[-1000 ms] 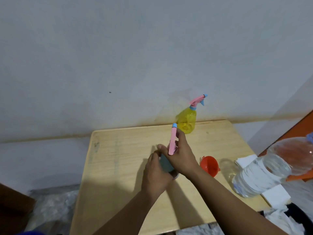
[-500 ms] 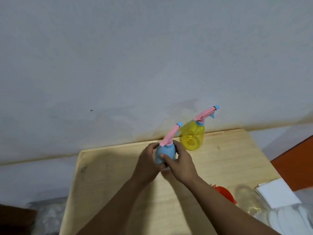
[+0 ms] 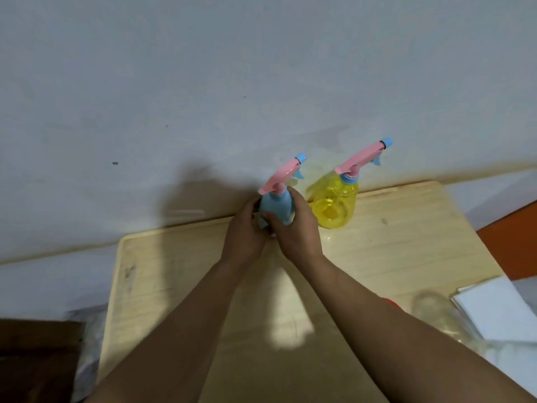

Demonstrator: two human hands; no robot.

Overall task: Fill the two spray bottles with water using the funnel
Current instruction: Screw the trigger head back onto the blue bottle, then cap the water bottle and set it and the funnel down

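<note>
A blue spray bottle (image 3: 276,203) with a pink trigger head stands upright at the far edge of the wooden table (image 3: 406,245), near the wall. My left hand (image 3: 247,239) and my right hand (image 3: 296,231) both wrap around its body. Just to its right stands a yellow spray bottle (image 3: 334,205) with the same pink head, untouched. The red funnel (image 3: 392,302) is almost hidden behind my right forearm; only a sliver shows. A large clear water bottle (image 3: 436,318) lies at the right, blurred.
White paper or cloth (image 3: 494,309) lies at the table's right edge. A grey wall rises right behind the bottles. An orange surface (image 3: 511,242) shows on the far right, a dark brown object (image 3: 35,359) at the lower left.
Both hands carried the blue spray bottle from mid-table to the far edge beside the yellow one. Its pink head is on and upright. The view tilted, pushing funnel and water bottle toward the lower right.
</note>
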